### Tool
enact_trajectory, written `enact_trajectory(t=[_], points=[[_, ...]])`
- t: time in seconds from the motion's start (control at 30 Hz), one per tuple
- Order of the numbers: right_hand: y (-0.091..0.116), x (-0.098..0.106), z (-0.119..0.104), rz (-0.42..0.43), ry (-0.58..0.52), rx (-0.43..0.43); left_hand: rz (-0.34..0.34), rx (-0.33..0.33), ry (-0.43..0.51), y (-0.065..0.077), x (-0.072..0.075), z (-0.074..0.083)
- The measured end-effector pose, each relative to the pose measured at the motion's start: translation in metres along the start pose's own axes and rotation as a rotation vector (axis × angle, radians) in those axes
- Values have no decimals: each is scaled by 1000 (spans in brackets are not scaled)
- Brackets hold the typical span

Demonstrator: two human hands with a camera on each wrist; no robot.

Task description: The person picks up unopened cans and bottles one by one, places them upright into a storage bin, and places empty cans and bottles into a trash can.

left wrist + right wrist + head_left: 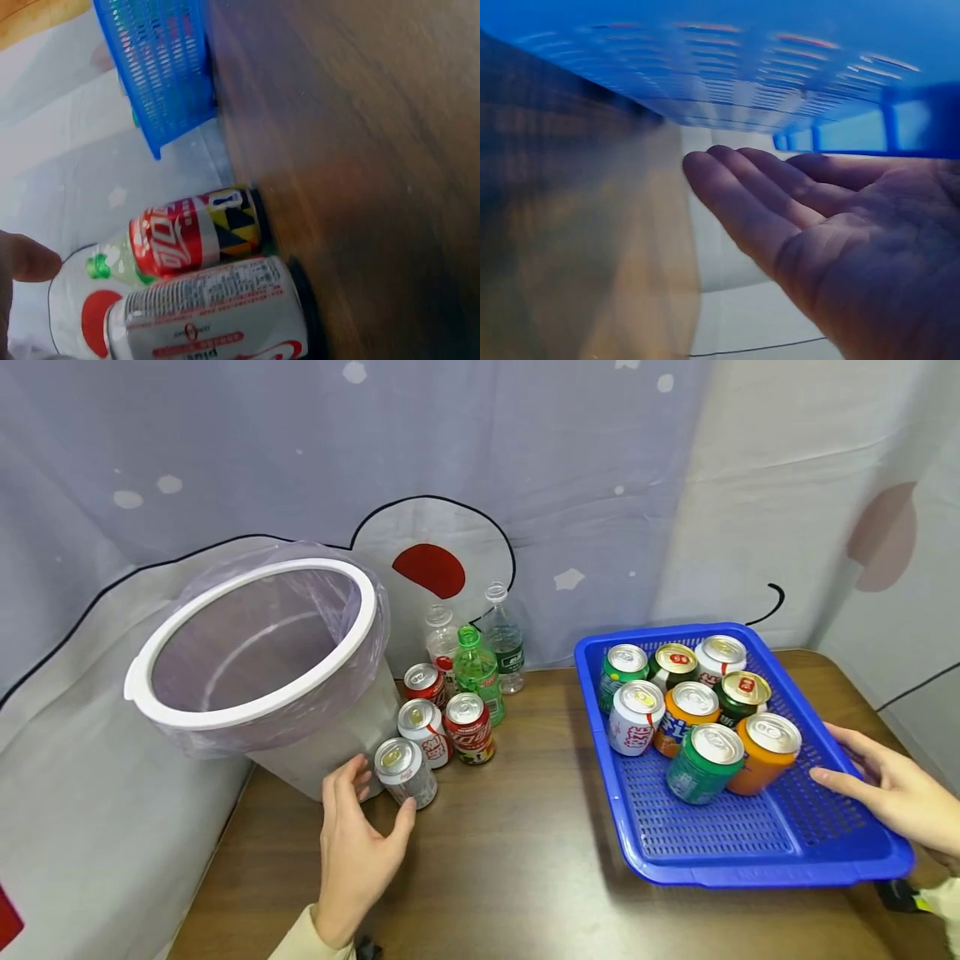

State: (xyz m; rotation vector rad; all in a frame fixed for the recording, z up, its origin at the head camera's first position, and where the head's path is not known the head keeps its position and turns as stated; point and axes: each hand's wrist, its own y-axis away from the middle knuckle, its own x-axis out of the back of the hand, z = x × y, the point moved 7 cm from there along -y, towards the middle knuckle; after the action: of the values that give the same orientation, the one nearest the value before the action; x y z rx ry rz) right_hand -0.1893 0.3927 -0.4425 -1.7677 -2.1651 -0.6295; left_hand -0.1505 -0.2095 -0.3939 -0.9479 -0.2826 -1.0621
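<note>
Blue rectangular perforated plastic basket (705, 835): towards brown tabletop's (540, 827) right edge, eight multicoloured metal cans (693, 702) inside. Right hand (896, 785): thumb over right-hand rim, other fingers straight, close together outside. Silver cylindrical metal can (408, 777), pull-tab lid: upright towards tabletop's left edge. Left hand (356, 852): thumb and fingers spread, either side of it; contact cannot be told. Beyond: red-marked white can (429, 739), two red cans (471, 732), green plastic bottle (477, 672), two clear plastic bottles (504, 639). Adjacent, towards left edge: grey bin (322, 764), white ring rim, translucent lilac liner.
</note>
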Motion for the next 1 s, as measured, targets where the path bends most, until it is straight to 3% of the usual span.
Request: enact_trajectory(t=[0.13,0.37,0.63,0.8,1.0], points=[[-2,-6,0,-42,-53,-3,-13,-8,-89,-2,-11,1],[-7,-9,-1,-78,-132,-58,45,-54,-158,-6,-18,-1],[-17,-7,-3,-124,-124,0,77,-60,-205,-6,-30,0],[-19,-8,-1,-181,-158,10,84,-55,-188,-7,-35,4],[-18,-11,-1,-176,-176,24,74,6,-119,-9,-38,5]])
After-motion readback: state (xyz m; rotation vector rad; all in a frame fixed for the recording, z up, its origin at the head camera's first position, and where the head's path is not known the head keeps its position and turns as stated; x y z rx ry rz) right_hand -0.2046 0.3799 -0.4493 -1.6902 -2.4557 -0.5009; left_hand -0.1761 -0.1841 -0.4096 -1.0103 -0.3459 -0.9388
